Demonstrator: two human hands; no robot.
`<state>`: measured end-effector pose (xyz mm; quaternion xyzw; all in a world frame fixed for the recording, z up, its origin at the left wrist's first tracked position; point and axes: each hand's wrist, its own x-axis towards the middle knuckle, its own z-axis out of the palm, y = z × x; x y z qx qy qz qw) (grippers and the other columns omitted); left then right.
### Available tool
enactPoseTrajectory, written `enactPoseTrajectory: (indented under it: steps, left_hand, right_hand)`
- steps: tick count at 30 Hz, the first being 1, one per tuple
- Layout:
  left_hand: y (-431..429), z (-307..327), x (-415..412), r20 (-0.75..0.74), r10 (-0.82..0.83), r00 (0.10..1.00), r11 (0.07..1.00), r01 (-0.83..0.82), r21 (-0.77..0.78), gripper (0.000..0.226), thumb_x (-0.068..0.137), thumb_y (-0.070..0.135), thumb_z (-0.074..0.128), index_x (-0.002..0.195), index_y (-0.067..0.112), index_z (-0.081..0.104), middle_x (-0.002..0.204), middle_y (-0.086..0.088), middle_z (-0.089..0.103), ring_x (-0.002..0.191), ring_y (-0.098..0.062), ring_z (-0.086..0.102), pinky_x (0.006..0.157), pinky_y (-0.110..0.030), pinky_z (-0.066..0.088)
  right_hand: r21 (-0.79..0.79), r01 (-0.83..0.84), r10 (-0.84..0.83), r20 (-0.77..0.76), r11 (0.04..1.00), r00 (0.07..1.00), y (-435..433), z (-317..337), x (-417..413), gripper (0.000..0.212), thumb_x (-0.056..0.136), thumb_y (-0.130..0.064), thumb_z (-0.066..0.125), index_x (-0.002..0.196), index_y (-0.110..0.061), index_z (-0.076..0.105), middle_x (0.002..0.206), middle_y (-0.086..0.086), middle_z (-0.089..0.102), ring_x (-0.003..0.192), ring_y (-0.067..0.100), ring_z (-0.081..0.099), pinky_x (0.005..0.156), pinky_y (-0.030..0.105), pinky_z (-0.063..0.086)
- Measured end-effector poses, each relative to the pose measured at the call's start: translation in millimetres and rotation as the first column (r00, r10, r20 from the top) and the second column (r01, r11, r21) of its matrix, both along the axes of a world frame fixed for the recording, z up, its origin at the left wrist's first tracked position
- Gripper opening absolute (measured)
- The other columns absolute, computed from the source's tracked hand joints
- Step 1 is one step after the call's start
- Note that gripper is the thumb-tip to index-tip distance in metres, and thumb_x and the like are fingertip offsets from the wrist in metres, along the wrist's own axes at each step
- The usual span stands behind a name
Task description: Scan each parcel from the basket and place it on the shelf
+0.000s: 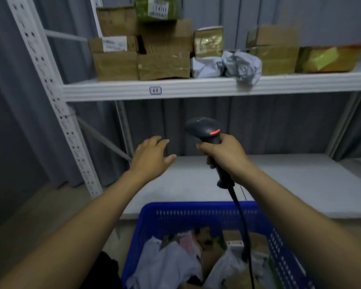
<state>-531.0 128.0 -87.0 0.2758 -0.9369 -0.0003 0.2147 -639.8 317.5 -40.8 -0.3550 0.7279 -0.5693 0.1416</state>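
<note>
Parcels (171, 51) already line the shelf (196, 88) above both hands; more fill the basket (196, 213) below; left hand (152, 157) empty, fingers spread; right hand (225, 157) grips the scanner (204, 127).

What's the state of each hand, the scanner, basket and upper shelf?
left hand: open, holds nothing
right hand: grips scanner handle
scanner: red light on
basket: parcels inside
upper shelf: loaded with boxes, bags
grey bag: overhangs upper shelf edge
</note>
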Motion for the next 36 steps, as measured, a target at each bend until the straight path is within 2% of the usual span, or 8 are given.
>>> enactPoseTrajectory:
  steps: [10, 13, 19, 23, 28, 31, 34, 36]
  left_hand:
    - [38.1, -219.8, 53.6, 0.321, -0.066, 0.945, 0.946, -0.042, 0.320, 0.060, 0.095, 0.050, 0.046, 0.148, 0.023, 0.035, 0.155, -0.004, 0.029, 0.138, -0.024, 0.032, 0.113, -0.034, 0.026]
    - [48.6, -259.7, 47.1, 0.354, -0.147, 0.924, 0.928, 0.006, 0.371, 0.053, 0.095, 0.045, 0.044, 0.144, 0.026, 0.038, 0.149, 0.000, 0.036, 0.133, -0.020, 0.037, 0.110, -0.031, 0.027]
    - [45.0, -328.0, -9.0, 0.370, -0.220, 0.903, 0.886, 0.027, 0.463, 0.064, 0.092, 0.053, 0.019, 0.117, 0.018, 0.066, 0.121, -0.004, 0.062, 0.112, -0.026, 0.061, 0.100, -0.038, 0.046]
    - [46.6, -357.4, -35.5, 0.478, -0.225, 0.849, 0.842, -0.078, 0.534, 0.057, 0.095, 0.050, 0.044, 0.142, 0.019, 0.041, 0.144, -0.005, 0.043, 0.131, -0.025, 0.041, 0.111, -0.038, 0.031]
    - [44.4, -388.4, -63.0, 0.631, -0.179, 0.755, 0.856, -0.196, 0.478, 0.070, 0.097, 0.053, 0.037, 0.152, 0.017, 0.015, 0.157, -0.009, 0.023, 0.142, -0.027, 0.024, 0.118, -0.042, 0.016]
    - [37.2, -394.6, -74.1, 0.714, -0.133, 0.687, 0.807, -0.343, 0.480, 0.090, 0.091, 0.061, 0.043, 0.154, 0.014, -0.002, 0.160, -0.015, 0.009, 0.145, -0.033, 0.016, 0.119, -0.047, 0.011]
    - [25.3, -404.0, -77.0, 0.696, -0.145, 0.703, 0.749, -0.382, 0.542, 0.105, 0.085, 0.061, 0.056, 0.154, 0.012, -0.006, 0.159, -0.014, 0.016, 0.142, -0.031, 0.026, 0.116, -0.042, 0.023]
    - [25.7, -400.5, -74.4, 0.624, -0.120, 0.772, 0.726, -0.361, 0.585, 0.099, 0.081, 0.060, 0.062, 0.153, 0.016, 0.012, 0.151, -0.008, 0.036, 0.132, -0.024, 0.042, 0.109, -0.035, 0.036]
  right_hand:
    - [0.310, 0.031, -0.088, 0.170, 0.950, 0.982, 23.3, -163.6, 32.3, 0.019, 0.082, -0.022, 0.073, 0.083, -0.006, 0.063, 0.062, 0.009, 0.063, 0.052, 0.019, 0.057, 0.055, 0.028, 0.046]
    - [0.347, 0.038, -0.119, 0.215, 0.937, 0.969, 29.9, -198.8, 30.8, 0.018, 0.083, -0.019, 0.074, 0.079, -0.009, 0.059, 0.061, 0.007, 0.059, 0.049, 0.016, 0.053, 0.046, 0.021, 0.042]
    - [0.441, 0.048, -0.189, 0.281, 0.896, 0.941, 36.7, -252.7, 7.4, 0.016, 0.086, -0.014, 0.070, 0.080, -0.013, 0.055, 0.063, 0.013, 0.058, 0.054, 0.022, 0.055, 0.053, 0.029, 0.045]
    - [0.522, 0.082, -0.282, 0.316, 0.849, 0.906, 38.0, -287.1, -13.9, 0.014, 0.085, -0.015, 0.069, 0.083, -0.004, 0.060, 0.062, 0.014, 0.060, 0.052, 0.021, 0.057, 0.050, 0.028, 0.045]
    - [0.558, 0.135, -0.363, 0.322, 0.819, 0.874, 32.6, -315.7, -36.7, 0.015, 0.081, -0.018, 0.073, 0.081, -0.007, 0.063, 0.066, 0.011, 0.063, 0.060, 0.024, 0.062, 0.059, 0.032, 0.046]
    - [0.564, 0.141, -0.377, 0.328, 0.814, 0.866, 34.0, -326.0, -42.6, 0.015, 0.079, -0.021, 0.074, 0.076, -0.012, 0.063, 0.067, 0.012, 0.065, 0.063, 0.027, 0.062, 0.060, 0.033, 0.045]
    - [0.542, 0.143, -0.371, 0.339, 0.828, 0.865, 37.3, -331.6, -44.4, 0.015, 0.080, -0.019, 0.074, 0.073, -0.015, 0.062, 0.064, 0.007, 0.064, 0.061, 0.026, 0.061, 0.060, 0.033, 0.045]
    - [0.523, 0.151, -0.373, 0.351, 0.839, 0.859, 40.9, -330.3, -45.3, 0.014, 0.081, -0.015, 0.072, 0.072, -0.014, 0.061, 0.061, 0.005, 0.062, 0.058, 0.022, 0.059, 0.057, 0.030, 0.044]
